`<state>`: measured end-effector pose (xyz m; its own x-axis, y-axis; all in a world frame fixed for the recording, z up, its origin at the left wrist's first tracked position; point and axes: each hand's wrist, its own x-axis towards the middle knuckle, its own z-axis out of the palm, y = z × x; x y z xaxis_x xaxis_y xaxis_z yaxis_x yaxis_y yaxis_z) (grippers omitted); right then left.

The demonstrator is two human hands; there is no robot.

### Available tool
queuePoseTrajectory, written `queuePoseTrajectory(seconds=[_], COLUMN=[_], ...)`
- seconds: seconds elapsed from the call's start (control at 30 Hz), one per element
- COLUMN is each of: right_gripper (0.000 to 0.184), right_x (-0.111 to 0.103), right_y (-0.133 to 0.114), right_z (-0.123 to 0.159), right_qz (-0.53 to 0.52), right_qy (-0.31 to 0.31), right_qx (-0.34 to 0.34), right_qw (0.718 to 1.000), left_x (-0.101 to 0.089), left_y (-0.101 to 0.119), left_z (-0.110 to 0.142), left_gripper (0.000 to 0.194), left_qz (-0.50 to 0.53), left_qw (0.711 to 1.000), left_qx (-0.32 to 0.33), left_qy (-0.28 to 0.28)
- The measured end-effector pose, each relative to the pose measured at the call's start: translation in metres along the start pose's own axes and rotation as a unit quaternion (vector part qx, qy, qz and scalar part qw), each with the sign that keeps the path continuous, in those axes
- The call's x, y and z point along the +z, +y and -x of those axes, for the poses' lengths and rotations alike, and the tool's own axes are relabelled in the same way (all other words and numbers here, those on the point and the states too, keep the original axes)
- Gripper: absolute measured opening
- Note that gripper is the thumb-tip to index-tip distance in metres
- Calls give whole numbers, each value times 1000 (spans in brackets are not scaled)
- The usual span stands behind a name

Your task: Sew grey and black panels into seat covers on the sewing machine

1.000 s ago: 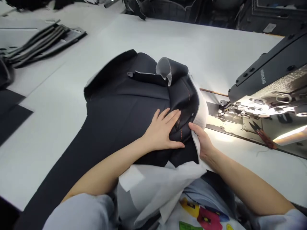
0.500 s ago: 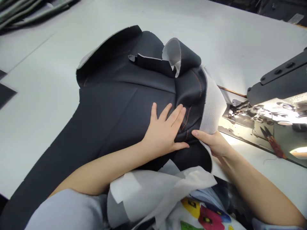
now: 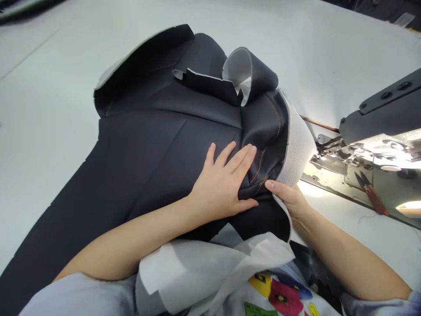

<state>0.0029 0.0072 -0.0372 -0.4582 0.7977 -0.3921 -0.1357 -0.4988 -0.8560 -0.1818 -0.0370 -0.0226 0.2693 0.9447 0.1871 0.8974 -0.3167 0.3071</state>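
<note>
A large black leather-like cover [image 3: 154, 153] with orange stitching spreads over the white table. My left hand [image 3: 223, 184] lies flat on it, fingers spread, just left of the stitched folds. At the cover's right edge, my right hand [image 3: 289, 197] grips the material, thumb on top and the other fingers hidden underneath. A white backing flap [image 3: 297, 149] is turned up there, its tip close to the needle area of a sewing machine [image 3: 329, 147]. Near the top of the cover, a loose strip [image 3: 259, 72] curls over and shows its pale underside.
Red-handled snips [image 3: 371, 193] lie on the lit machine bed to the right. The machine's dark arm [image 3: 378, 109] reaches in from the right edge. Whitish material [image 3: 197, 267] bunches against my body. Dark items sit at the table's far corners.
The cover has shifted slightly, its right end moving a little toward the machine's needle area. Both hands keep their places on it, and the view has shifted a little.
</note>
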Motion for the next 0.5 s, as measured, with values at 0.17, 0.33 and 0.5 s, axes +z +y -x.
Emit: queuePoseTrajectory(seconds=[0.17, 0.33, 0.5], right_gripper=[54, 51, 61], right_x=[-2, -15, -42], right_y=[-2, -7, -10], right_z=[-5, -21, -32], right_qz=[-25, -33, 91], right_qy=[9, 56, 67], right_qx=[11, 45, -48], right_qw=[1000, 997, 992], left_x=[7, 21, -14], left_y=[-5, -52, -138], left_z=[-5, -48, -2], left_gripper=[104, 87, 81], left_qz=[22, 61, -57], left_qw=[1000, 997, 926], left_qx=[-4, 1, -362], left_qy=[-5, -37, 89])
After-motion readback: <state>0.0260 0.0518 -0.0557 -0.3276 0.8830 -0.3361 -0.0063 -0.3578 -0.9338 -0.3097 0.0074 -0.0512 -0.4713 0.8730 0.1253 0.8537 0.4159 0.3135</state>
